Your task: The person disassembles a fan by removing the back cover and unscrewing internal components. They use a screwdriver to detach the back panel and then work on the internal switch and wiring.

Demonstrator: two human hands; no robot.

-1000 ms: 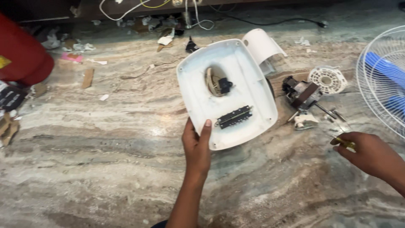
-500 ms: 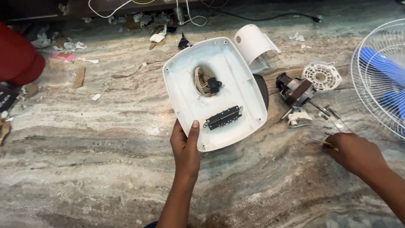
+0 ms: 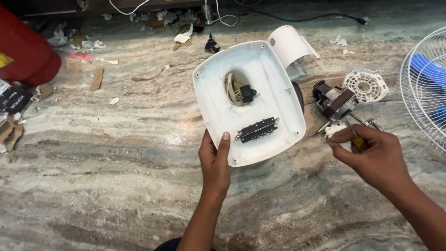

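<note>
On the marble floor, left hand [image 3: 214,160] grips white housing [image 3: 251,100], underside up; right hand [image 3: 371,155] pinches a screwdriver [image 3: 357,141].

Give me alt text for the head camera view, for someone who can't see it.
A person's left hand grips the near edge of a white plastic fan base turned inside up on a marbled stone floor, showing wires and a black switch strip. The right hand holds a small tool beside a motor, a white vented cover and a wire fan guard.
</note>
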